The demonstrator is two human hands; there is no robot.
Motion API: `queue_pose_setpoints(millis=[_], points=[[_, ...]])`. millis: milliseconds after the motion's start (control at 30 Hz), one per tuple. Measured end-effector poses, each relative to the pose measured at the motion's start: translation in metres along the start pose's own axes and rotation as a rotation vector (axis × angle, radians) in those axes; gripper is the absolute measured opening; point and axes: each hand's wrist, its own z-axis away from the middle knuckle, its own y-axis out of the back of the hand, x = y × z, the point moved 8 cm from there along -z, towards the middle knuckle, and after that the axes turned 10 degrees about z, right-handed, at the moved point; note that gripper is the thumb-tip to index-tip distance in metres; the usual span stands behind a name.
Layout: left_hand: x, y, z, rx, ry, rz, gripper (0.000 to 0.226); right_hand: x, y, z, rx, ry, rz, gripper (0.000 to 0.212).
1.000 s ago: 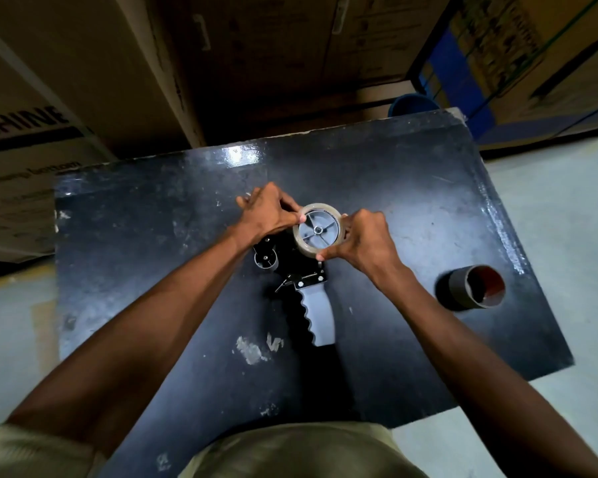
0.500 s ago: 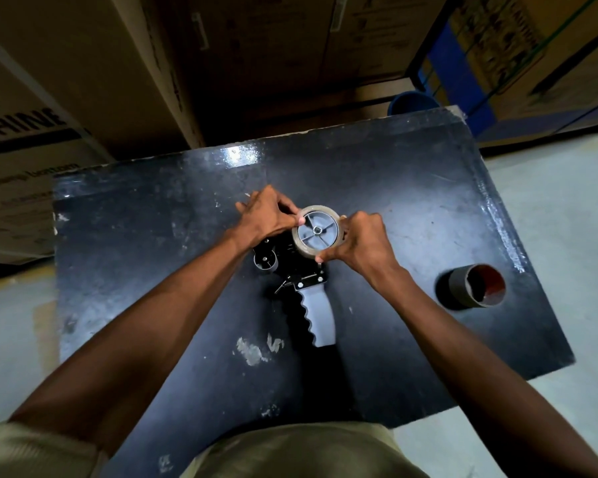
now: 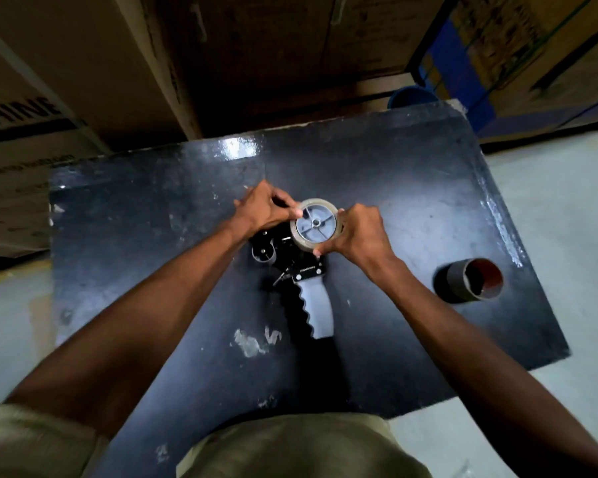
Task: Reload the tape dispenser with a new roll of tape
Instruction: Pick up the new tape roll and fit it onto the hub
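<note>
- Little is changed since a second ago: the new tape roll [image 3: 316, 223] is kept seated on the hub of the tape dispenser [image 3: 311, 281], which lies mid-table [image 3: 152, 208]; loading seems done, threading not yet.
- The roll's rim is pinched by the right hand [image 3: 358, 234].
- At the roll's left edge, something is pinched by the left hand [image 3: 261, 208], probably the tape end; it cannot be made out.
- The cutter end is hidden.

Free room and obstacles on the table [image 3: 152, 208]. The tape dispenser [image 3: 304, 270] is occupying the centre, both hands crowding its top. An empty tape core [image 3: 472, 281] is standing well apart at the right edge, leaving bare surface between. The left half is lying open. Cardboard boxes [image 3: 101, 81] are walling off the far side.
</note>
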Motion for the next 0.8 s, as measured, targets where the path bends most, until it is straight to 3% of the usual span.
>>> queue_pose_setpoints(millis=[133,300,500,733,800], points=[[0.000,-0.001,0.002,0.020,-0.019,0.024,0.031,-0.001,-0.001,0.005,0.017,-0.005,-0.014,0.053],[0.002,-0.001,0.024,0.139,-0.046,-0.155,0.049,-0.001,-0.002,0.012,0.029,0.002,-0.023,0.054],[0.012,0.008,0.085,0.363,-0.219,-0.161,0.029,0.002,-0.006,0.020,0.030,-0.019,-0.106,0.069],[0.011,0.006,0.096,0.188,-0.271,-0.560,0.032,0.017,-0.020,0.030,0.011,-0.131,-0.238,0.092],[0.018,-0.001,0.095,0.141,-0.314,-0.651,0.037,0.023,-0.023,0.041,0.011,-0.166,-0.281,0.087]])
